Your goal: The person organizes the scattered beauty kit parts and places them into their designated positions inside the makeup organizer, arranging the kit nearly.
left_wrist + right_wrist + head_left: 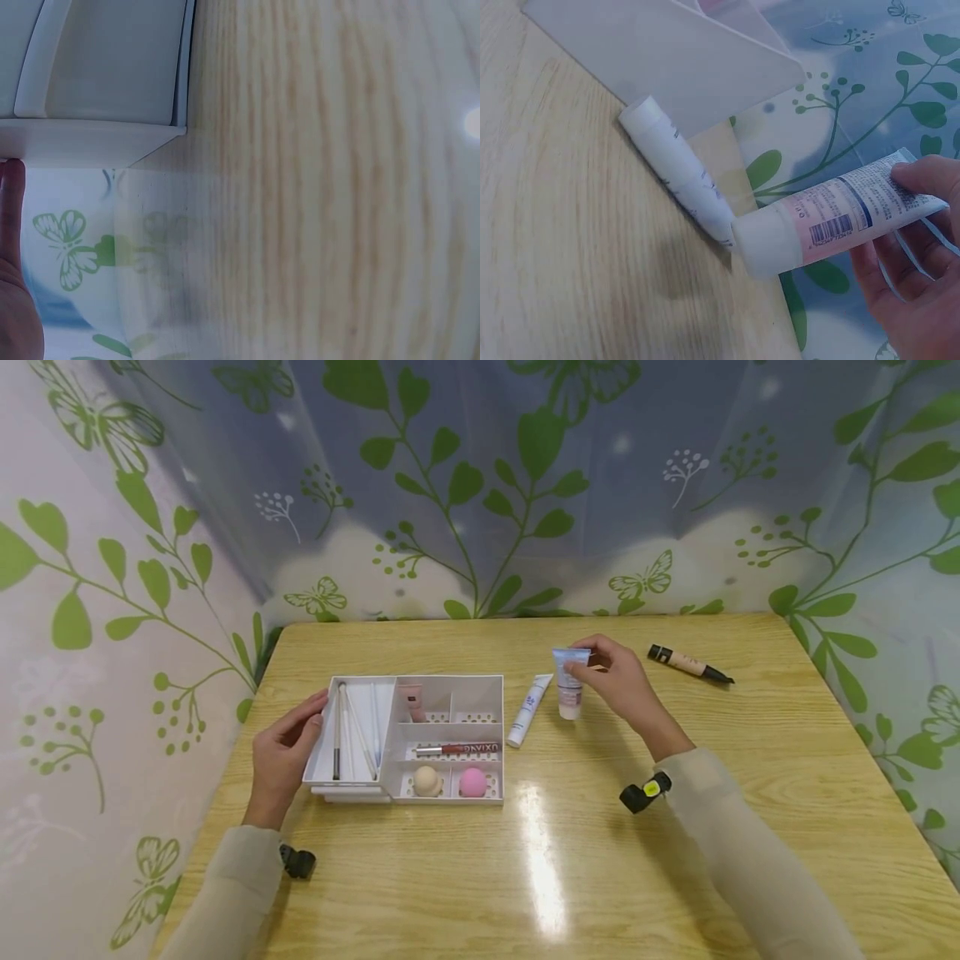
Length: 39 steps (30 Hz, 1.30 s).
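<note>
My right hand [618, 681] pinches a blue-and-pink squeeze tube [570, 689] by its flat crimped end, white cap downward. The right wrist view shows the barcode on this tube [832, 217], held above the table. Just left of it a slim white tube [529, 710] lies on the wood. My left hand [281, 756] touches the left wall of a white compartment organizer [504, 739], fingers extended along it. Inside the organizer are several brushes [352, 735], a small pink tube [414, 700], a red lip gloss tube [461, 749], a beige sponge [427, 781] and a pink sponge [472, 782].
A beige tube with black ends [690, 665] lies at the table's back right. The wooden table [450, 877] meets a leaf-and-butterfly patterned curtain [465, 543] at its back edge, with similar fabric on both sides.
</note>
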Each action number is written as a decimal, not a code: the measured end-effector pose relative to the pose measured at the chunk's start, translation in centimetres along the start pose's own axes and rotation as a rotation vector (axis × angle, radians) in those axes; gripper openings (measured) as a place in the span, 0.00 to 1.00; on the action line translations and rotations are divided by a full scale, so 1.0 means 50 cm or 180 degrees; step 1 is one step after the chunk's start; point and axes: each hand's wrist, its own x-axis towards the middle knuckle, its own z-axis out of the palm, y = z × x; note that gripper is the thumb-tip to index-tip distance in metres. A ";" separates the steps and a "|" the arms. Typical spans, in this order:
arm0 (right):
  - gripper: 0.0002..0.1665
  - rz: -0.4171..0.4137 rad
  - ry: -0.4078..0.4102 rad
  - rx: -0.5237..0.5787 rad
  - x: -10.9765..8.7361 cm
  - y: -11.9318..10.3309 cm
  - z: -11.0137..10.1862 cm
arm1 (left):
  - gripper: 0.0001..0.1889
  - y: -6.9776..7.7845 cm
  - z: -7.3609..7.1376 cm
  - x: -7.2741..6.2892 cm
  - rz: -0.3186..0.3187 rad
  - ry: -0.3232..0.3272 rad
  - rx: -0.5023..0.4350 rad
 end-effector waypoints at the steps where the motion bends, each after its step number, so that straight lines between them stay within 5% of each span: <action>1: 0.23 -0.0013 0.0008 0.0003 0.001 -0.004 0.001 | 0.16 0.000 0.000 0.000 -0.0003 0.0001 -0.0002; 21: 0.21 -0.0483 0.0304 0.0270 0.020 -0.086 0.044 | 0.16 -0.006 0.000 0.003 -0.0003 -0.0004 -0.0016; 39: 0.17 -0.0852 0.0171 0.0468 0.036 -0.157 0.101 | 0.16 -0.005 -0.002 -0.001 -0.0067 -0.0010 -0.0035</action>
